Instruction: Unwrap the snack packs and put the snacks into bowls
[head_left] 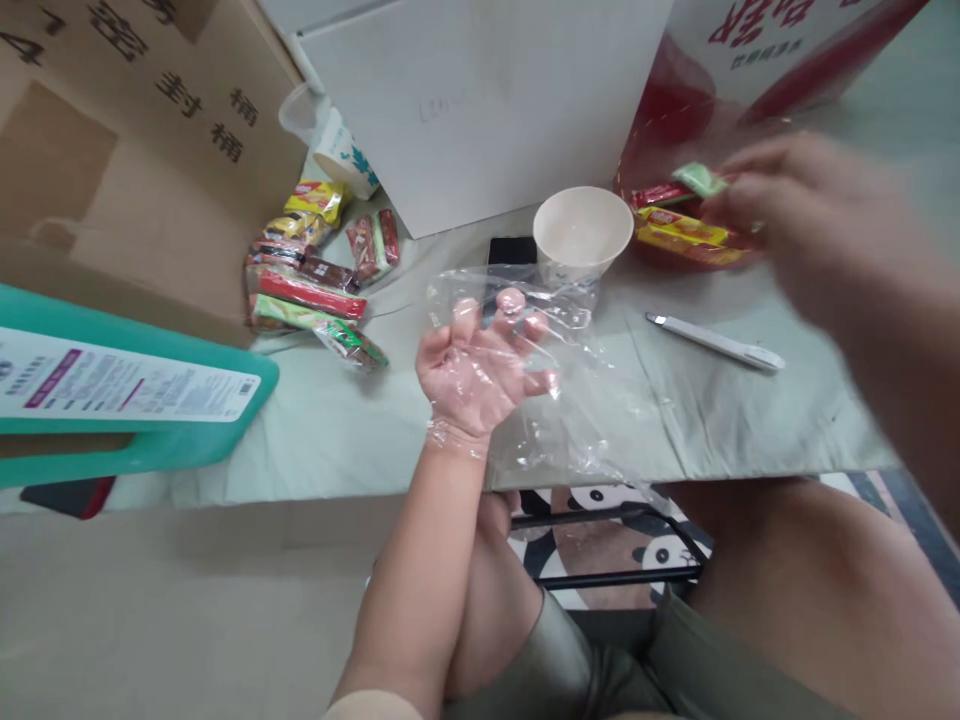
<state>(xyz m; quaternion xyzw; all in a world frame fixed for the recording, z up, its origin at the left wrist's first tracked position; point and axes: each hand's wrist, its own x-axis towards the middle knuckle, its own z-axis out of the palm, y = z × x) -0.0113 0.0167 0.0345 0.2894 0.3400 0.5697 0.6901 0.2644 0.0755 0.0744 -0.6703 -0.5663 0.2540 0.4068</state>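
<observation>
Some clear plastic around wide-spread left hand — half-hidden green packet in the blurred right hand

Cardboard box left of white panel; cutter flat.

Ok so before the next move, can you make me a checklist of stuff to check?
1. Left hand inside the clear bag: ok, palm up, fingers spread.
2. Right hand has the green packet: ok, pinched at the fingertips over the red bowl.
3. Right grip firm: cannot tell, the hand is blurred.
4. White cutter put away: not ok, it lies on the table.
5. Cutter blade tucked in: cannot tell, the tip is too small.
6. Paper cup upright: ok.
</observation>
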